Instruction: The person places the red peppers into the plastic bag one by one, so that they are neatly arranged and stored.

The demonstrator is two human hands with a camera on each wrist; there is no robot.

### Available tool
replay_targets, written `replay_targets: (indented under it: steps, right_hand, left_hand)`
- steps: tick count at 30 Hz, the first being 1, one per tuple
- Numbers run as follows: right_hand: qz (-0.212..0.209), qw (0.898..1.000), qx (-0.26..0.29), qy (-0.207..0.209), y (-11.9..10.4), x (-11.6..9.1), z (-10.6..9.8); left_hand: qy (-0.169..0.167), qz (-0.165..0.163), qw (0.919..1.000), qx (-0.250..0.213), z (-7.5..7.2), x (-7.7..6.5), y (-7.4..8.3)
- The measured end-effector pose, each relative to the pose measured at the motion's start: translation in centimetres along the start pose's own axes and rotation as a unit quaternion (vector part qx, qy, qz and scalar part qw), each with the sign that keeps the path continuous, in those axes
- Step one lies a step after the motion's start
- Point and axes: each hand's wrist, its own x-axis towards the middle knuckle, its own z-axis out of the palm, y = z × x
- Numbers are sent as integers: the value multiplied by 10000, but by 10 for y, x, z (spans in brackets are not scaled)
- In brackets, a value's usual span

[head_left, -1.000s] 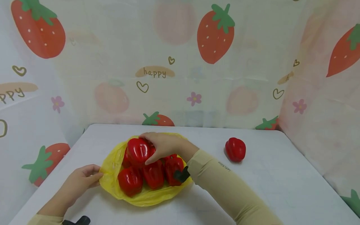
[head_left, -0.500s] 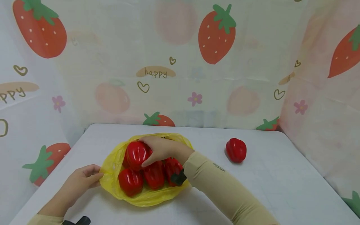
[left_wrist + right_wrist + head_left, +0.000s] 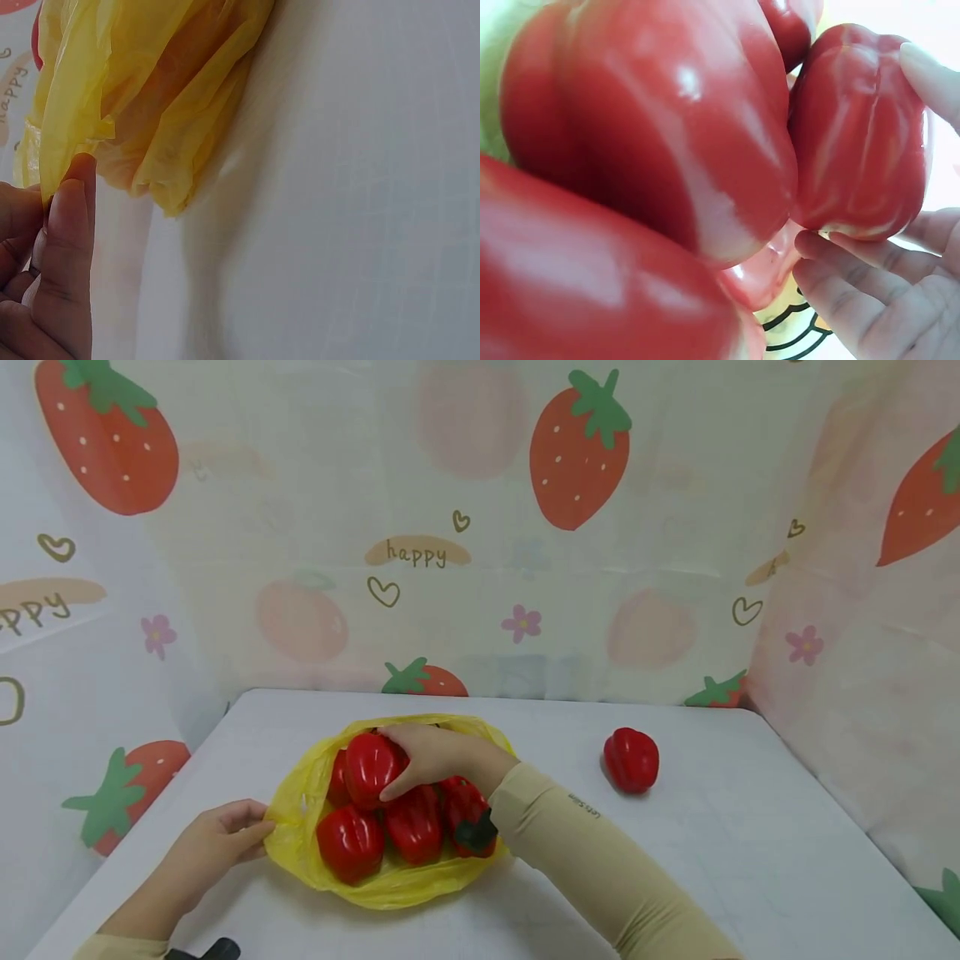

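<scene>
A yellow plastic bag (image 3: 296, 802) lies on the table with its mouth wide, holding several glossy red bell peppers (image 3: 351, 843). At its left edge my left hand (image 3: 217, 843) pinches the rim; the left wrist view shows thumb and fingertips on the thin yellow film (image 3: 71, 112). Over the bag's far part my right hand (image 3: 431, 756) grips one red bell pepper (image 3: 372, 770) on top of the others. In the right wrist view the thumb is on one side of that bell pepper (image 3: 859, 135) and the fingers are on the other, with more peppers crowded beside it.
A single red bell pepper (image 3: 631, 761) lies on the white table (image 3: 720, 843), to the right of the bag. Behind the table hangs a strawberry-patterned cloth (image 3: 480, 610), which also covers both sides.
The right hand and the bell pepper in it have come slightly lower and shifted a little within the bag. The left hand keeps its pinch on the bag's edge, unmoved.
</scene>
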Motion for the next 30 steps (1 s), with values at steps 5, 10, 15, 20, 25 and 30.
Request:
replay_targets:
  steps: [5,10,15,20,25,30]
  right_hand:
    - [-60,9999,-93,58,1,-2,-1]
    - [-153,9997,194,86,3,-6,-5]
    - [-312,9983,495,39,5,-11,-14]
    - [-287,9984,486,79,8,-16,-23]
    - [-412,9959,786,159,14,-24,-32]
    - [-445,9936,1008,256,22,-35,-42]
  left_hand:
    - [-3,-2,10000,10,0,1,-1]
    - [13,-11,10000,51,0,2,1]
    - [-9,17,10000,31,0,2,1]
    - [0,-10,10000,29,0,3,-1]
    - [18,-55,10000,57,0,3,-1]
    - [14,-110,9999,71,0,3,-1]
